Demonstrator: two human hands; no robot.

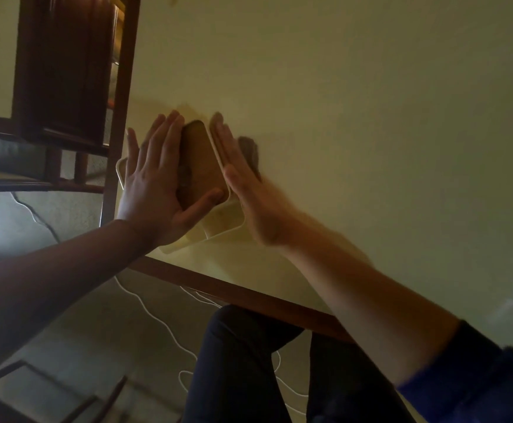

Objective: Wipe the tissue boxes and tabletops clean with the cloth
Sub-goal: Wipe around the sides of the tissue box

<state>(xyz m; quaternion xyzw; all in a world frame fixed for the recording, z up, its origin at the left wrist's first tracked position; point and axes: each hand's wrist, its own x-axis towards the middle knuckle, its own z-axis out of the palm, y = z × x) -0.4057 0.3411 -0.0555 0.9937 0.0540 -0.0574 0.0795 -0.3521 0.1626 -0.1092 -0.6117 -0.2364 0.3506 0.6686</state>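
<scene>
The right hand (250, 190) and left hand (154, 181), fingers straight and together, are pressing the tissue box (202, 166) between them, likely repositioning it; fetching the cloth comes next.

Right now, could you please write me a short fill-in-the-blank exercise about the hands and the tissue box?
1. The tissue box sits between ____ flat hands.
2. The left hand lies on the box with its fingers ____.
3. The box stands near the table's ____ wooden edge.
4. The box's top panel is ____.

Missing words: two; straight; brown; brown
</scene>
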